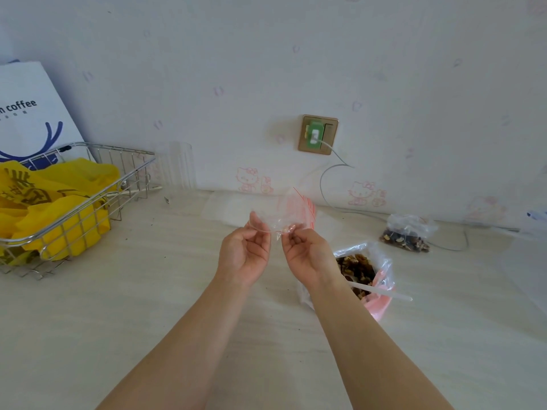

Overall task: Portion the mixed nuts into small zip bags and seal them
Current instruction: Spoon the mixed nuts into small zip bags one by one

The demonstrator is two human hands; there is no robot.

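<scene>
At the far left a white paper bag [28,113] is leaned on the wallpapered wall [266,54], behind a wire basket [88,199] filled with yellow bags [53,202]. The pale counter [148,306] is speckled with crumbs. Above its middle an empty small zip bag [282,216] is pinched by the fingers of the left hand [245,253] and the right hand [307,255]. To the right, mixed nuts [356,269] are held in an open bag with a spoon [381,291]; behind it a filled bag [407,233] is set near the wall, under a socket [318,134]
</scene>
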